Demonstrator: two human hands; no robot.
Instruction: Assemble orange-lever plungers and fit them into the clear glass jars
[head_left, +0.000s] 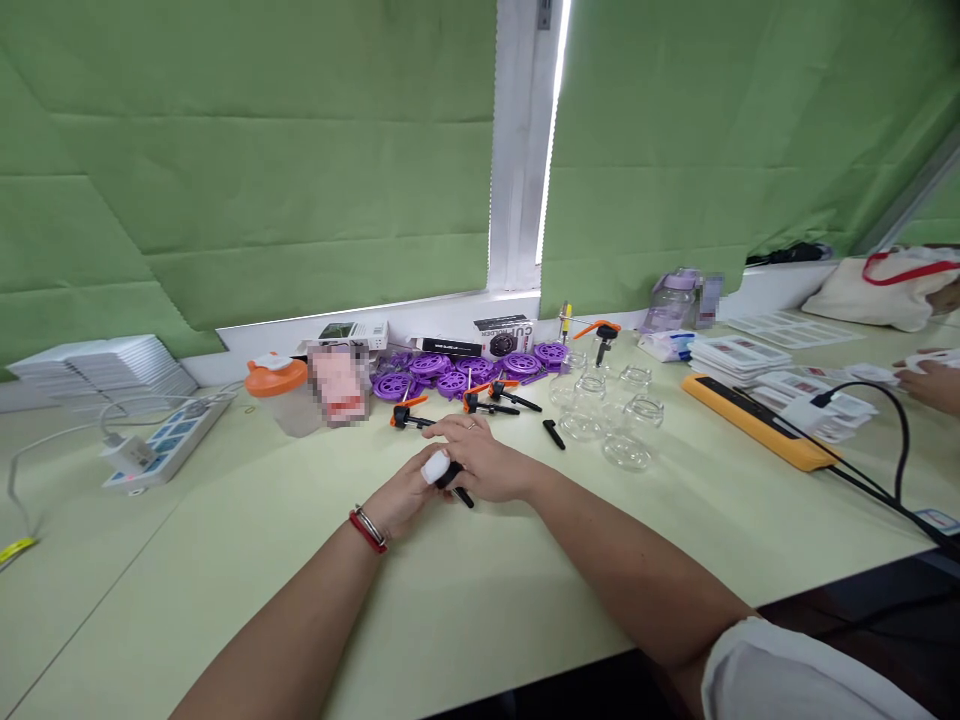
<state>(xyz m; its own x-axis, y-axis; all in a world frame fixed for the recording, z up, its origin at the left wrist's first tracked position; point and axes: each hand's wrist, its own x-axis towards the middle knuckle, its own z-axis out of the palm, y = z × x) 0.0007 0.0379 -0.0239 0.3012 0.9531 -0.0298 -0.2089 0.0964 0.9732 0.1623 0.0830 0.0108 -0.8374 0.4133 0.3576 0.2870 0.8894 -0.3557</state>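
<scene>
My left hand (401, 500) and my right hand (491, 460) meet above the table. Between them is a small white-and-black part (436, 467), gripped by both hands; its exact kind is unclear. A black stick-like piece (464, 497) pokes out below my right hand, and I cannot tell whether it joins that part. Just beyond my fingers lie orange-and-black clamps with black stems, one clamp (409, 415) at left and another clamp (517, 392) farther right. A loose black stem piece (554, 434) rests to the right. Some of my fingertips are hidden.
Purple wheel-like discs (454, 384) are heaped behind the clamps. Clear glass vessels (628, 450) stand at right, near an orange power strip (757, 420). At left are an orange-lidded bottle (277, 390) and a white power strip (169, 440). Another person's hand (930, 380) is far right.
</scene>
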